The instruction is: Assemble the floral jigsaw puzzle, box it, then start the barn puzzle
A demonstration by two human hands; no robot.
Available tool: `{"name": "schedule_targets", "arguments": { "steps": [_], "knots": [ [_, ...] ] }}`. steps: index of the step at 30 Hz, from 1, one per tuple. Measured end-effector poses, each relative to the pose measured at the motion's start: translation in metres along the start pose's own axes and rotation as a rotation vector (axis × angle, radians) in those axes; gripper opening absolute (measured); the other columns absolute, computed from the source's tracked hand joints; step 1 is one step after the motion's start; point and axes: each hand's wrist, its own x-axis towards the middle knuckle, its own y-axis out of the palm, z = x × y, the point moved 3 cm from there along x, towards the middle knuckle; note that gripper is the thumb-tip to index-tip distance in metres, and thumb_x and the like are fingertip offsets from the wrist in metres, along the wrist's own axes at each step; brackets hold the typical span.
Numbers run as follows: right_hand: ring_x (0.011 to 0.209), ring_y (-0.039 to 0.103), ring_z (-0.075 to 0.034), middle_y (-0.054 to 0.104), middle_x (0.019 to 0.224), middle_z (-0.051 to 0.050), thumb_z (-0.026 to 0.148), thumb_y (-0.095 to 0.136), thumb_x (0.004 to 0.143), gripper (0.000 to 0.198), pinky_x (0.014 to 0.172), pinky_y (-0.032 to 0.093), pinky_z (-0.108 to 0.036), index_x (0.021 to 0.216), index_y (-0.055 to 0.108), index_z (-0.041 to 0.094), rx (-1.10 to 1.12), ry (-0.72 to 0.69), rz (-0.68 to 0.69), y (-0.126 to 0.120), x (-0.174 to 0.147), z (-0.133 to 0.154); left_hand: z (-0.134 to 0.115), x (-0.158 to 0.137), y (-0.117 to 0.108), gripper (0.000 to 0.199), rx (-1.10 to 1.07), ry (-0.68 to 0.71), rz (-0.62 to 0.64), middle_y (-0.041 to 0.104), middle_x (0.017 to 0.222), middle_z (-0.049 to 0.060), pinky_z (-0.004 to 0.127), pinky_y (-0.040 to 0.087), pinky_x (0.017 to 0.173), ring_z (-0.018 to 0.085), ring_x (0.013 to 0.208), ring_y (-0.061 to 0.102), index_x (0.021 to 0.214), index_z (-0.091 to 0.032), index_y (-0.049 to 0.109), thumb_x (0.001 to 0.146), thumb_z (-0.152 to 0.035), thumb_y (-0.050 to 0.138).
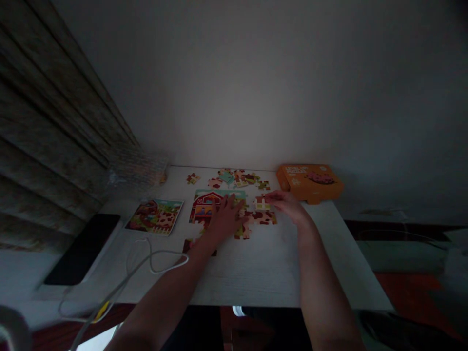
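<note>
A partly joined jigsaw puzzle (204, 201) with a red barn lies at the middle of the white table. My left hand (227, 217) rests on it, fingers spread flat over the joined pieces. To its right, my right hand (287, 204) pinches a puzzle piece (262, 203) with a white fence on it, just above joined brown-spotted pieces (263, 218). Loose puzzle pieces (226, 178) are scattered behind the puzzle, by the wall. A few more pieces (188, 244) lie nearer me, partly hidden under my left forearm.
A picture card (156, 217) of the farm scene lies at the left, next to a dark flat device (86, 248). A white cable (146, 256) loops over the table's front left. Clear plastic wrap (137, 170) sits at the back left; an orange puzzle box (310, 181) is at the back right.
</note>
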Motion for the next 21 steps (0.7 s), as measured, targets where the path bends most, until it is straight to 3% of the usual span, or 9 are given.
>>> {"name": "schedule_targets", "arguments": {
  "steps": [5, 10, 21],
  "knots": [
    [0.064, 0.054, -0.015, 0.071, 0.076, -0.003, 0.049, 0.081, 0.062, 0.042, 0.055, 0.035, -0.026, 0.088, 0.076, 0.017, -0.054, 0.104, 0.089, -0.011, -0.007, -0.005, 0.014, 0.005, -0.005, 0.063, 0.013, -0.062, 0.048, 0.025, 0.17, 0.006, 0.074, 0.002, 0.12, 0.039, 0.157, 0.018, 0.154, -0.041, 0.044, 0.096, -0.065, 0.048],
    [0.063, 0.054, -0.014, 0.069, 0.075, -0.002, 0.046, 0.082, 0.062, 0.035, 0.056, 0.036, -0.025, 0.081, 0.074, 0.018, -0.071, 0.153, 0.113, -0.012, -0.013, -0.001, 0.025, 0.008, -0.014, 0.065, 0.01, -0.067, 0.069, 0.025, 0.17, 0.007, 0.075, 0.002, 0.119, 0.038, 0.157, 0.017, 0.155, -0.038, 0.043, 0.096, -0.063, 0.052],
    [0.064, 0.058, -0.016, 0.069, 0.069, -0.001, 0.04, 0.085, 0.059, 0.027, 0.057, 0.038, -0.026, 0.072, 0.073, 0.019, -0.155, 0.211, 0.403, -0.001, -0.024, 0.006, 0.032, 0.01, -0.011, 0.065, -0.001, -0.057, 0.058, 0.026, 0.17, 0.006, 0.073, 0.004, 0.121, 0.039, 0.157, 0.016, 0.155, -0.038, 0.043, 0.095, -0.06, 0.054]
  ]
}}
